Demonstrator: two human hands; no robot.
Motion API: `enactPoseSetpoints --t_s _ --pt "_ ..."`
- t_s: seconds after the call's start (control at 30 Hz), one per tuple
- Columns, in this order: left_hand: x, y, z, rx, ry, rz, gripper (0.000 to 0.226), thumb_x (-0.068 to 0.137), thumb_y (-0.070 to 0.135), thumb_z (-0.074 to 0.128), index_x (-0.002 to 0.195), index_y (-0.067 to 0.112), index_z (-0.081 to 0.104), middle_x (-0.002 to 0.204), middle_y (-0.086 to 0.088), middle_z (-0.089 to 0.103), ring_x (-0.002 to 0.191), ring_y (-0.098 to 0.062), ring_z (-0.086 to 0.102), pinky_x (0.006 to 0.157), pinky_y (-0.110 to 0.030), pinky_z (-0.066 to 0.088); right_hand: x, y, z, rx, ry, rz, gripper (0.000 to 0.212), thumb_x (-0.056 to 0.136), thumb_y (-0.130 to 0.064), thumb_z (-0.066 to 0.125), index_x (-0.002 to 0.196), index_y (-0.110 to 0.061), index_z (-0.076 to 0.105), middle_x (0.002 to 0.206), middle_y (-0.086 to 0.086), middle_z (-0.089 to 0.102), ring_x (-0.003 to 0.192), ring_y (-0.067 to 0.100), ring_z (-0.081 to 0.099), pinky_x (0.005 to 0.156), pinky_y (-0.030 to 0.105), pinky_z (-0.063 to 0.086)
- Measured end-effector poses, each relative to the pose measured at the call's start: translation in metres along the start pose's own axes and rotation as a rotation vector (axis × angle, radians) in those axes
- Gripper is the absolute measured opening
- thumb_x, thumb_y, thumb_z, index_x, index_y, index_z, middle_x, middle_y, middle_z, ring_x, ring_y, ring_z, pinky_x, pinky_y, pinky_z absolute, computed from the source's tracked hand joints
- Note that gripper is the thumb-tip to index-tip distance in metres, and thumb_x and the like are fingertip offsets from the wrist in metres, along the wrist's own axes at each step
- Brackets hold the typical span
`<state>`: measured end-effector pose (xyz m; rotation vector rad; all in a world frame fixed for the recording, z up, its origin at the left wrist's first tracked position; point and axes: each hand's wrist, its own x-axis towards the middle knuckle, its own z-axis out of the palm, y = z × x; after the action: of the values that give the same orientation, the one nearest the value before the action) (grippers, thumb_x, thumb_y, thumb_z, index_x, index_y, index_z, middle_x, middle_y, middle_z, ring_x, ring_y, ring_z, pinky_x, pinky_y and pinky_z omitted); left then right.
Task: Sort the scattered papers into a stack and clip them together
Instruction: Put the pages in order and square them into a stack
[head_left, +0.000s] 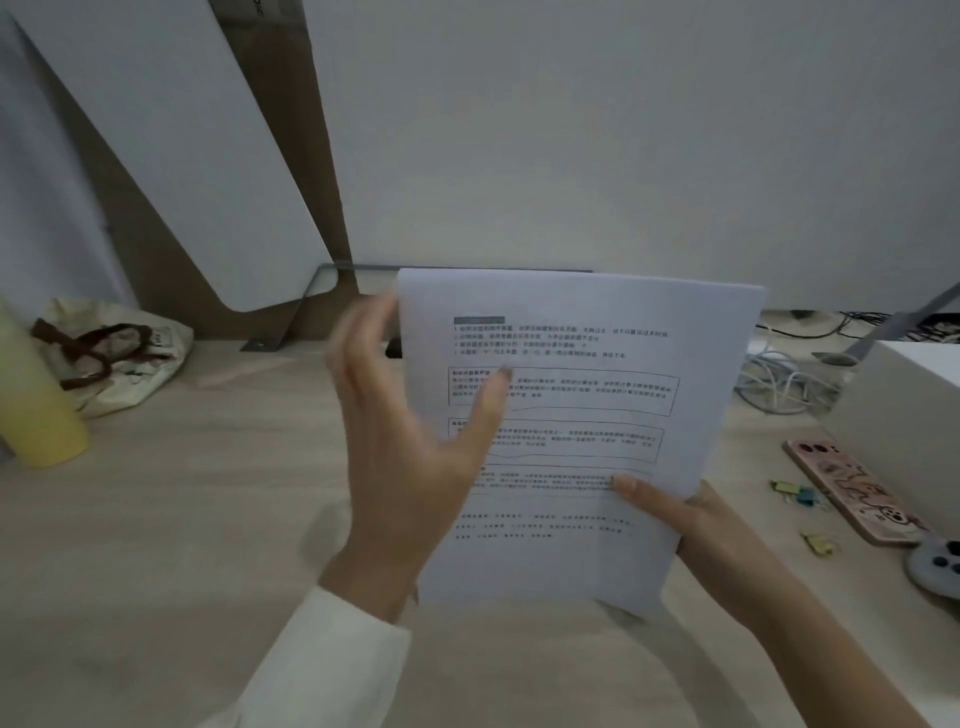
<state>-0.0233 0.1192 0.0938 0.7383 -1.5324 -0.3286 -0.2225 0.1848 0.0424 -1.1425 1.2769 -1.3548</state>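
Papers (571, 415), gathered into one stack, stand nearly upright at the centre of the frame, long axis running top to bottom and tilted slightly rightward, as we hold them above the desk (182, 519). Our right hand (670, 514) pinches the lower right edge, thumb on the printed face; our left hand (410, 441), motion-blurred and open with fingers spread, touches the stack's left edge and grips nothing. Clips (797, 496), small and coloured, lie at the right of the frame, just beside a phone (852, 491), nearer our right hand, which is occupied. We judge the free left hand would have to cross in front of the stack. A yellow bottle (36, 400) and cloth bag (114, 358) sit well apart at the left.
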Motion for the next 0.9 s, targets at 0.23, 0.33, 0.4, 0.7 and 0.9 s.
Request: enactPoseSetpoints --t_s 0.23,0.33,0.4,0.7,0.9 --pt "0.062 0.057 0.048 0.794 -0.583 0.467 0.06 0.089 0.052 0.041 0.134 0.012 0.04 0.135 -0.008 0.049 0.13 -0.026 0.038 0.117 -0.043 0.012 -0.004 -0.001 -0.001 0.033 0.008 0.009 0.03 0.085 -0.013 0.056 0.093 -0.035 0.075 0.105 -0.004 0.074 0.097 0.016 0.07 0.079 0.028 0.058" --pt "0.06 0.05 0.054 0.877 -0.727 0.474 0.055 0.092 0.048 0.036 0.135 0.014 0.032 0.132 -0.005 0.047 0.122 -0.023 0.043 0.108 -0.038 0.024 -0.006 0.001 -0.003 0.037 -0.003 0.031 0.027 0.084 -0.015 0.056 0.1 -0.03 0.073 0.109 -0.002 0.073 0.099 0.019 0.069 0.085 0.035 0.057" --pt "0.064 0.052 0.053 0.806 -0.69 0.528 0.049 0.093 0.045 0.036 0.132 0.015 0.034 0.129 -0.004 0.049 0.116 -0.022 0.046 0.097 -0.035 0.032 -0.006 0.003 -0.004 0.041 -0.003 0.04 0.027 0.084 -0.017 0.057 0.106 -0.026 0.07 0.111 -0.001 0.072 0.101 0.021 0.069 0.087 0.037 0.056" --pt "0.08 0.06 0.062 0.814 -0.856 0.492 0.047 0.087 0.05 0.046 0.118 0.015 0.045 0.115 -0.002 0.057 0.095 -0.024 0.05 0.071 -0.031 0.03 -0.008 0.003 -0.004 0.055 -0.024 0.058 0.025 0.084 -0.015 0.056 0.097 -0.024 0.075 0.106 0.001 0.074 0.097 0.019 0.07 0.076 0.025 0.058" --pt "0.099 0.07 0.046 0.752 -1.041 0.314 0.035 0.083 0.043 0.056 0.113 0.026 0.053 0.092 0.008 0.057 0.078 -0.016 0.053 0.052 -0.022 0.032 -0.007 0.003 -0.002 -0.021 -0.041 0.05 0.027 0.084 -0.019 0.057 0.107 -0.023 0.069 0.11 -0.003 0.073 0.101 0.016 0.069 0.088 0.032 0.055"
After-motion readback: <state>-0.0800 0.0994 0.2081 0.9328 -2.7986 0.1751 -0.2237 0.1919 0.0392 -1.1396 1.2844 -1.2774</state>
